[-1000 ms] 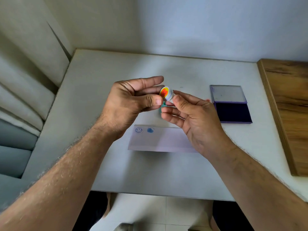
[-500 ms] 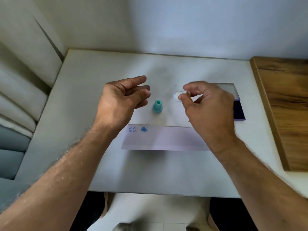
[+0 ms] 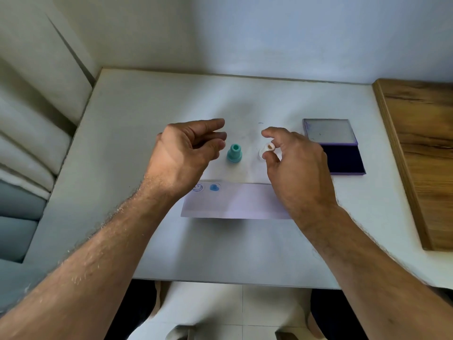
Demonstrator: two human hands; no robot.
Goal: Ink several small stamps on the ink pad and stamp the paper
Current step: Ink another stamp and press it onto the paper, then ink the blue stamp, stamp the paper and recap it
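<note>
— What's in the ink pad (image 3: 336, 147) case?

— It lies open at the right of the table (image 3: 137, 123): dark blue pad in the near half, grey lid folded back on the far side.

— How many stamps?

— Two. A teal stamp (image 3: 234, 154) stands upright between the hands; a small white stamp (image 3: 266, 150) is pinched between the right hand's (image 3: 297, 165) thumb and fingers, just above the table.

— The left hand (image 3: 186, 153)?

— Loosely curled, grasping nothing.

— And the paper (image 3: 235, 202)?

— One strip, nearer than the stamps, bearing two blue prints at its left end.
</note>
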